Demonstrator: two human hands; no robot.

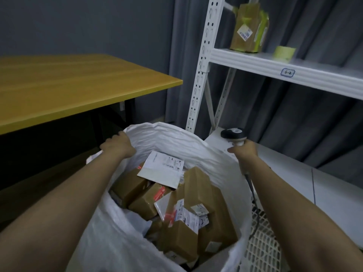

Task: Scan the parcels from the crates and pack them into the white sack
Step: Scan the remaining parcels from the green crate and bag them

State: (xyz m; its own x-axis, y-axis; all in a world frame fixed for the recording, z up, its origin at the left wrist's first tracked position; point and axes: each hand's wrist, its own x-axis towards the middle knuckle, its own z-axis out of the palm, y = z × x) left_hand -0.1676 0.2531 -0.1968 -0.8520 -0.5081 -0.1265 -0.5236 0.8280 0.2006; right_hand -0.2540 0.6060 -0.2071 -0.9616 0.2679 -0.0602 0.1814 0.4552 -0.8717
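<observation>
Now both hands hold the white sack (110, 232) open at its rim: the left hand (118, 146) has its fingers curled over the far-left edge, the right hand (244, 149) grips a barcode scanner (233, 134) against the right edge. Brown cardboard parcels (184, 209) and a white mailer (163, 169) fill the sack, which stands beside the yellow table (68, 85).

One white sack (200, 152), mouth open. Inside: roughly seven brown cardboard parcels (198, 185), exact number unclear because of overlap, plus two white flat mailers (163, 169). Two hands: left hand (117, 146), right hand (244, 149). One barcode scanner (233, 134). One white crate (263, 240), partly seen. One yellow table (78, 83). One white shelving unit (255, 63) with one taped box (248, 29) and one tape roll (283, 53). One shelf label (287, 72).
</observation>
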